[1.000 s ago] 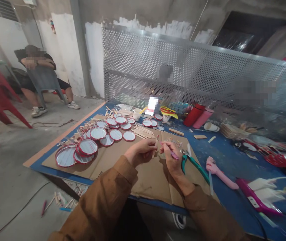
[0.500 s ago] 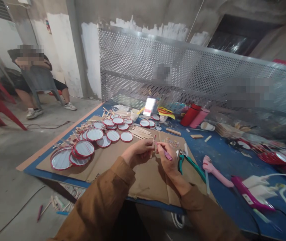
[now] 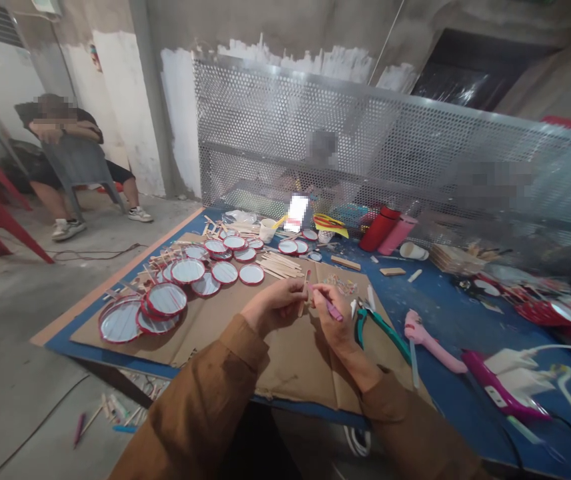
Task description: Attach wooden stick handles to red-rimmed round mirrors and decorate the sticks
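Note:
My left hand (image 3: 278, 305) pinches a thin flat wooden stick (image 3: 307, 277) that stands almost upright, reddish near its top. In my right hand (image 3: 338, 327) is a slim pink-purple tool (image 3: 334, 311), its front end close to the stick; whether it is a pen or a knife I cannot tell. Both hands are over a cardboard sheet (image 3: 293, 373) on the blue table. Pliers with green handles (image 3: 388, 333) lie just right of my right hand. Left of my hands are several round red-rimmed discs (image 3: 167, 299), some with sticks attached.
Loose wooden sticks (image 3: 280, 264) lie behind my hands. A paper cup (image 3: 267, 231), a lit phone (image 3: 296, 213) and a red bottle (image 3: 380, 229) stand farther back. On the right are a pink glue gun (image 3: 435, 343) and a purple power strip (image 3: 503, 390). A perforated metal screen (image 3: 265, 107) borders the table.
Both hands keep nearly the same pose, with the stick and pink-purple tool still held. The tool has shifted very slightly, and the whole view has moved a little.

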